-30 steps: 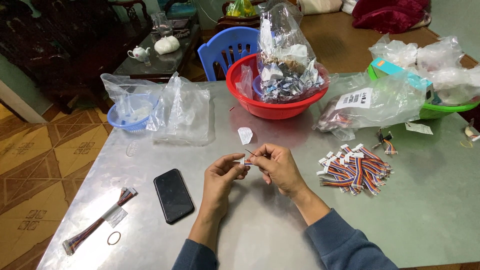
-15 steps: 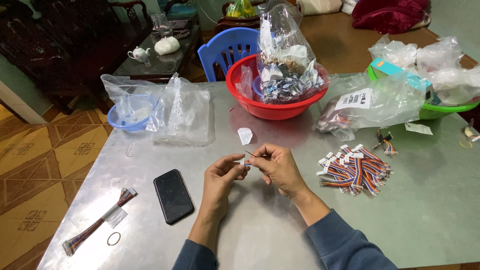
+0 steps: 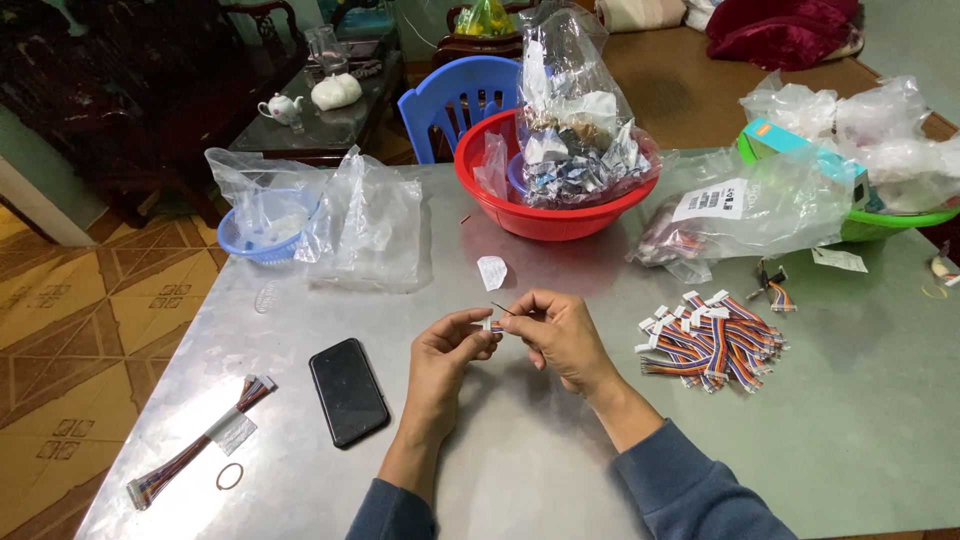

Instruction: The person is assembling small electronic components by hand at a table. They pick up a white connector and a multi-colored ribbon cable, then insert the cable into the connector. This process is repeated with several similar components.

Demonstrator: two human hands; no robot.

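The left hand (image 3: 447, 352) pinches a small white plastic connector (image 3: 492, 326) between thumb and fingertips, and the right hand (image 3: 556, 333) meets it from 3 o'clock, fingers pressed together around a thin dark pin (image 3: 503, 309) that points toward 10 o'clock. Both hands hover just above the grey metal desk (image 3: 840, 420), near its middle. At 3 o'clock from them lies a heap of rainbow-coloured ribbon cables with white plugs (image 3: 715, 340). A black smartphone (image 3: 348, 391) lies face up at 8 o'clock, and farther that way a bundled wire harness (image 3: 196, 456) beside a rubber band (image 3: 229, 476). A red plastic basin (image 3: 552, 185) stuffed with bagged parts stands at 12 o'clock, a small scrap of white paper (image 3: 491, 272) between it and the hands
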